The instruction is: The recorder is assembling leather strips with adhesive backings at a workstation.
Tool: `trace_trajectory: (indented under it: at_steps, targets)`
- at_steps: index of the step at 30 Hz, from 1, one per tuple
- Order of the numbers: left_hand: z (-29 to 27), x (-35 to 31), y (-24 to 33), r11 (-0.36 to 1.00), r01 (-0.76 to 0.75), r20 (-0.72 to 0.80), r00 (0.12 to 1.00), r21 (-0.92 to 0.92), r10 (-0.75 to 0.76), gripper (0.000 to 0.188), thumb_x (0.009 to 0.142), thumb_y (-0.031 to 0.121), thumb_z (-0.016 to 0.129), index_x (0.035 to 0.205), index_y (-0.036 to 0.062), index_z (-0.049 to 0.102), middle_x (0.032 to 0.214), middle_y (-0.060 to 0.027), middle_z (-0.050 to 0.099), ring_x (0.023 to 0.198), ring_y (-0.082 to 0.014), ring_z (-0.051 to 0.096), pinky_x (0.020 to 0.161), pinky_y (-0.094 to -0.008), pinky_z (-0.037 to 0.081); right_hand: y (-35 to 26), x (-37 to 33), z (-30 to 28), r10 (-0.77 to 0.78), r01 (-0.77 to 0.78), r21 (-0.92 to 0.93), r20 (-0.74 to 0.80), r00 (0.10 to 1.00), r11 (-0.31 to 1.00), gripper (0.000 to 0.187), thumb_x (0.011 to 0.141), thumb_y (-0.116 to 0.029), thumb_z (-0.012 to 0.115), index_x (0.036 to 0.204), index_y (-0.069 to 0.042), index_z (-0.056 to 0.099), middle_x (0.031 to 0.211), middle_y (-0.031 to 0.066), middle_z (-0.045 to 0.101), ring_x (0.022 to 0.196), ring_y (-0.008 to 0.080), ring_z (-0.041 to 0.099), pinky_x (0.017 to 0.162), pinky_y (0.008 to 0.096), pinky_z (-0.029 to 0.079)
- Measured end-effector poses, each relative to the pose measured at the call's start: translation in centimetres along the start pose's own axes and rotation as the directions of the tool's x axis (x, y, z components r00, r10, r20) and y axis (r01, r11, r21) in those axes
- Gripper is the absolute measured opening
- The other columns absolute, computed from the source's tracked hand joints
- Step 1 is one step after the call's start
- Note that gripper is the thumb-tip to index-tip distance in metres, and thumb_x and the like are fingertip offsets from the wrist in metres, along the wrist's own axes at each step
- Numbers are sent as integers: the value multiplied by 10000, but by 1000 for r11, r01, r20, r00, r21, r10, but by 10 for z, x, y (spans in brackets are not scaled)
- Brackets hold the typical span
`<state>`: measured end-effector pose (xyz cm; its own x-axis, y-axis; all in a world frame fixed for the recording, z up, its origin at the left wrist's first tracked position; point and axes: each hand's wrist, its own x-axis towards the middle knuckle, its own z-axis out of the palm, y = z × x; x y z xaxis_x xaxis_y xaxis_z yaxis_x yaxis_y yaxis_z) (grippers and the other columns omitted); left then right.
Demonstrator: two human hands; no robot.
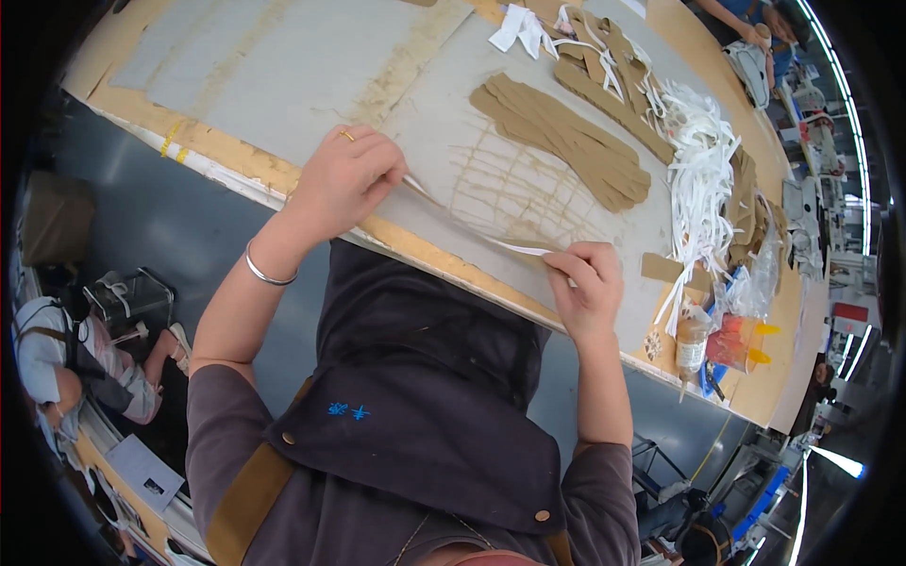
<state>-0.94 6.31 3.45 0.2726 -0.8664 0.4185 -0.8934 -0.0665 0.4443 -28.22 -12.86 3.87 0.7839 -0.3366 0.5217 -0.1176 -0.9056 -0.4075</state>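
My left hand point(349, 179) is closed in a pinch on one end of a narrow white and tan strip point(519, 249). At the other end, my right hand point(587, 283) has its fingers pressed together on the white part. The strip runs between both hands just above the near edge of the grey work surface point(406, 222), sagging slightly. Beyond it lies a fanned stack of tan strips point(562, 137). Dried glue lines point(514, 193) criss-cross the surface between the stack and the strip.
A heap of thin white tapes point(698, 160) lies at the right, by more tan pieces point(609, 90). Near the right corner stand a glue bottle point(692, 344) and a red-orange container point(731, 341). One person point(66, 368) sits at the lower left; another's arm point(741, 26) shows far right.
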Motion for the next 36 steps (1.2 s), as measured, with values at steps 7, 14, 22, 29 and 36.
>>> trace_trajectory:
  at_steps: [7,14,22,29,36]
  targets:
    - [23,-8,-10,988,-147,1,989,51,147,203,715,-75,607,770,115,558,876,20,655,905,-192,588,895,-353,406,7,-28,-43,168,-101,-170,442,881,980,284,665,42,716,907,-105,721,885,52,616,851,257,609,724,349,494]
    - [23,11,2,993,83,226,972,-89,-61,167,744,41,700,885,114,647,863,-4,641,923,-229,588,857,-373,440,-12,34,31,200,-325,323,364,910,889,141,834,-52,709,974,-61,694,956,107,636,882,263,653,749,339,544]
    - [28,19,-10,987,117,321,944,-110,-76,141,716,111,782,833,100,704,845,-45,625,904,-252,603,789,-376,484,-16,56,98,97,-215,236,429,898,948,156,791,-154,764,905,-78,689,857,73,636,844,275,626,724,402,510]
    - [31,18,-28,942,161,301,951,-295,-69,111,712,69,771,808,124,758,807,-16,648,865,-241,602,805,-349,491,-15,46,104,-7,-52,197,285,959,979,145,788,-158,762,908,-95,711,818,56,620,791,269,616,694,387,512]
    - [32,4,-34,987,-92,225,967,-129,120,217,763,50,705,927,173,775,927,10,651,905,-211,590,832,-332,470,-16,40,97,-146,137,59,208,967,989,154,796,-142,740,950,-139,732,799,21,582,764,207,616,608,342,515]
